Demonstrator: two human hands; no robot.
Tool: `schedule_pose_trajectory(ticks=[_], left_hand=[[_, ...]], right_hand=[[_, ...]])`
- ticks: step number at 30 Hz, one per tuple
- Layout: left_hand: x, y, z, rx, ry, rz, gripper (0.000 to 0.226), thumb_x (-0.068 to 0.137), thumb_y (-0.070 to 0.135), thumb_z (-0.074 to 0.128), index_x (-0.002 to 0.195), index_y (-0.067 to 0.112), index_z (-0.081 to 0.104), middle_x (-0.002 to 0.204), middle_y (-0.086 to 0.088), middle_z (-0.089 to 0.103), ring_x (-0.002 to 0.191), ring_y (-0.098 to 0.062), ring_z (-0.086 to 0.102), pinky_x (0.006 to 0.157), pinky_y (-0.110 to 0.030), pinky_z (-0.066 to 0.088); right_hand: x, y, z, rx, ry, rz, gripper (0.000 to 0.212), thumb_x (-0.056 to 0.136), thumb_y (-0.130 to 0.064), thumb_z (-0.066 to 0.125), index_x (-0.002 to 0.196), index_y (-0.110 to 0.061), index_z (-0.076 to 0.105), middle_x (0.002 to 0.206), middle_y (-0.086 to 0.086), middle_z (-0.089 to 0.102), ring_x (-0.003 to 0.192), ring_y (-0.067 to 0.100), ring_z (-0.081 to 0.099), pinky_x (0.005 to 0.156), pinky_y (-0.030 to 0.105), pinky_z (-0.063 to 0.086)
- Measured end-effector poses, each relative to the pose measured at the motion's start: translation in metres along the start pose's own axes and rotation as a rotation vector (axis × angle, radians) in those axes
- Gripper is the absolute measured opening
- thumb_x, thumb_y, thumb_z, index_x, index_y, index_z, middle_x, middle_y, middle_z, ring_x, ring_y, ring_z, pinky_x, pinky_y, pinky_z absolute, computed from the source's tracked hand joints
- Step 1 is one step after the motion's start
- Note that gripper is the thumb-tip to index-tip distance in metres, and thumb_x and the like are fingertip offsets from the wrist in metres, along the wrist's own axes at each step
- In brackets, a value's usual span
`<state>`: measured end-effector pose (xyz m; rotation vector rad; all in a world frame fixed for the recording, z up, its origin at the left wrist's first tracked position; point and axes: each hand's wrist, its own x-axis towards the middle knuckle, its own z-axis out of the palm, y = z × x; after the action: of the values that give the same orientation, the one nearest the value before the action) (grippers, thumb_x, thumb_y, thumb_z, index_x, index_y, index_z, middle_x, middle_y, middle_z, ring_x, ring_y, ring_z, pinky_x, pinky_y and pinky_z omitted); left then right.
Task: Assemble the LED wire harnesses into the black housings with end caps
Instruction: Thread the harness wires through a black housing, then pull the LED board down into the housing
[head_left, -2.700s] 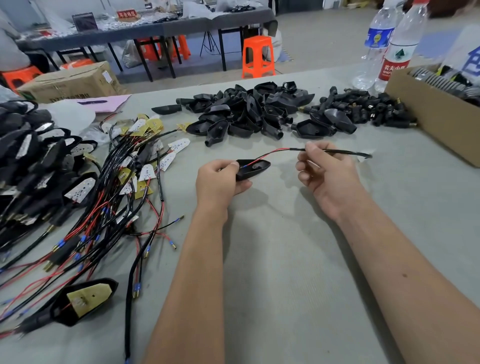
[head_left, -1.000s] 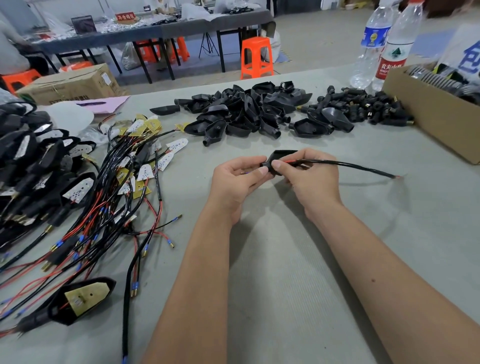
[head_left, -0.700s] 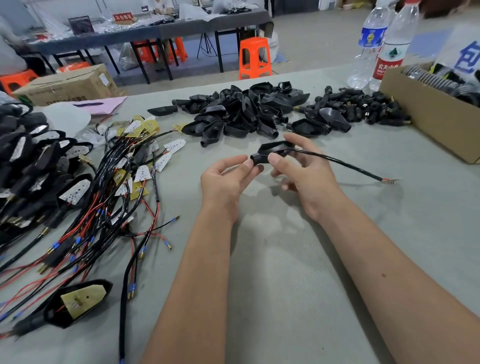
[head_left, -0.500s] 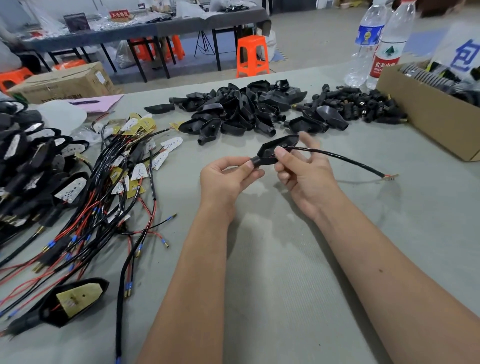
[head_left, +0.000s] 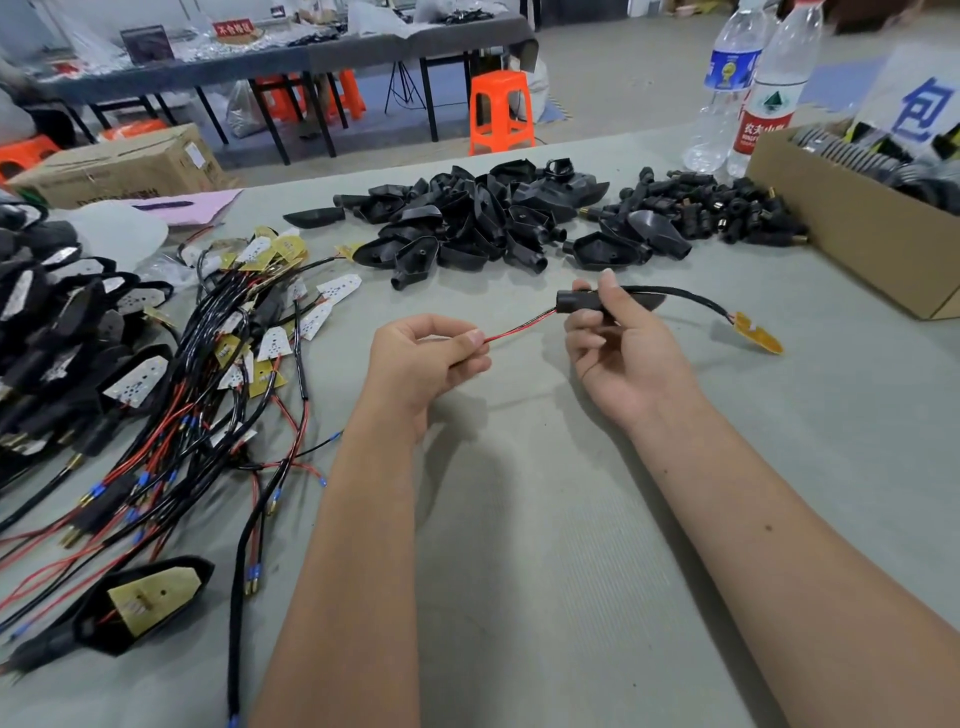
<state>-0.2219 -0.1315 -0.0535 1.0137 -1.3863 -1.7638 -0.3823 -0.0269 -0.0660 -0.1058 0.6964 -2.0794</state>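
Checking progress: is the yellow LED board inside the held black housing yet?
Out. The yellow LED board hangs beyond the black housing, on its cable.

harness pile (head_left: 218, 374) on desk (head_left: 545, 545), left of the fingers (head_left: 470, 340) | housing heap (head_left: 467, 223) behind them | end caps (head_left: 711, 213) behind, rightward | carton (head_left: 852, 228) far right | bottles (head_left: 748, 88) behind carton's left corner

Blk housing (head_left: 597, 302) midair, red/blk wire (head_left: 519, 328) thru; LED board (head_left: 757, 335) dangling.
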Motion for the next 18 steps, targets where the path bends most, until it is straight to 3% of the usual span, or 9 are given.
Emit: schedule_pose_trajectory(ticks=[3,6,8,11,14,16,18], left_hand=[[0.003,0.001,-0.009,-0.006,0.08,-0.035,0.007,0.091,-0.005,0.069,0.085,-0.001,0.069,0.072,-0.013,0.071,0.053,-0.013,0.068,0.054,-0.016,0.055],[0.01,0.004,-0.023,0.026,0.22,-0.025,0.013,0.094,0.0,0.068,0.083,0.006,0.067,0.07,-0.01,0.071,0.046,-0.008,0.062,0.048,-0.015,0.051],[0.014,0.004,-0.027,0.123,0.292,0.0,0.015,0.094,0.002,0.066,0.082,0.01,0.065,0.073,-0.012,0.071,0.044,-0.008,0.058,0.048,-0.017,0.05],[0.015,-0.002,-0.03,0.488,0.433,0.101,0.01,0.091,0.009,0.065,0.083,0.015,0.068,0.084,-0.01,0.074,0.068,-0.019,0.066,0.072,-0.033,0.059],[0.009,-0.002,-0.027,0.977,0.545,0.3,0.008,0.089,0.023,0.068,0.095,0.019,0.072,0.098,-0.004,0.073,0.103,-0.029,0.064,0.09,-0.036,0.049],[0.01,-0.001,-0.017,0.953,0.44,0.473,0.016,0.089,0.028,0.071,0.101,0.018,0.073,0.104,-0.005,0.072,0.108,-0.027,0.062,0.097,-0.038,0.046],[0.008,-0.004,0.0,0.768,0.189,0.521,0.022,0.089,0.029,0.075,0.107,0.017,0.073,0.103,0.002,0.073,0.103,-0.014,0.066,0.096,-0.03,0.049]], right_hand=[[0.002,-0.011,-0.006,0.113,0.019,-0.022,0.013,0.101,-0.01,0.059,0.101,0.002,0.063,0.088,0.006,0.061,0.059,0.007,0.051,0.043,0.014,0.035],[0.002,-0.019,-0.009,0.148,0.035,-0.034,0.007,0.101,-0.011,0.06,0.096,-0.006,0.062,0.103,0.007,0.067,0.06,0.008,0.051,0.042,0.015,0.032],[0.0,-0.018,-0.007,0.108,0.038,-0.026,0.015,0.1,-0.017,0.063,0.089,-0.007,0.067,0.1,0.008,0.069,0.059,0.01,0.051,0.041,0.017,0.031],[0.002,-0.014,-0.004,-0.073,0.05,-0.03,0.036,0.102,-0.023,0.061,0.072,-0.009,0.075,0.088,0.01,0.069,0.056,0.013,0.052,0.039,0.019,0.033],[0.003,-0.008,-0.003,-0.3,0.022,-0.068,0.015,0.103,-0.024,0.062,0.099,-0.01,0.063,0.099,0.014,0.072,0.053,0.016,0.056,0.037,0.019,0.035],[0.003,-0.004,-0.005,-0.404,-0.028,-0.086,0.016,0.101,-0.025,0.065,0.105,-0.01,0.06,0.108,0.013,0.076,0.054,0.016,0.058,0.038,0.02,0.036],[0.001,-0.002,-0.005,-0.468,-0.093,-0.1,0.019,0.101,-0.026,0.065,0.11,-0.01,0.06,0.115,0.013,0.076,0.053,0.015,0.056,0.039,0.021,0.034]])
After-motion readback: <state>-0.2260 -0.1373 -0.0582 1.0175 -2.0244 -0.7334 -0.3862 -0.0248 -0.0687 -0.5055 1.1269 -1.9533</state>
